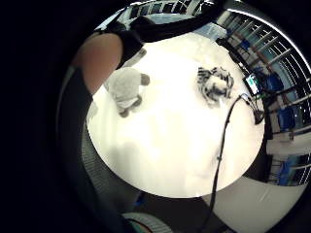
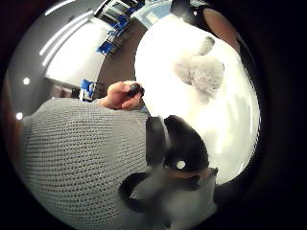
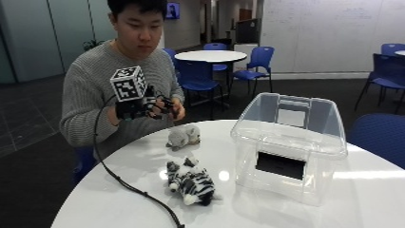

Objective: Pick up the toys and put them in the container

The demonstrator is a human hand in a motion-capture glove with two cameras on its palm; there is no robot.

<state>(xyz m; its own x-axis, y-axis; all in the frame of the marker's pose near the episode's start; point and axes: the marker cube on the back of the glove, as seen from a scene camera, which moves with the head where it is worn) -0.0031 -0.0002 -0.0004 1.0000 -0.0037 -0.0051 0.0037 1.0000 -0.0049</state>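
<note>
In the outside view a small grey plush toy [image 3: 183,136] lies on the round white table [image 3: 126,199] near the person. A black-and-white zebra plush [image 3: 190,182] lies nearer the table's front. My gloved right hand [image 3: 140,107] is raised above the table's far edge, in front of the person's chest, and holds nothing; its fingers [image 2: 182,143] are loosely curled. The bare left hand [image 3: 175,110] is right beside it. The palm views look down on the grey plush [image 1: 127,87] [image 2: 204,72] and the zebra [image 1: 215,83], both well below the hand.
A clear plastic container [image 3: 288,142] with no lid stands on the table to the right of the toys. A black cable [image 3: 126,185] trails from the glove across the table's front left. Blue chairs and another table stand behind.
</note>
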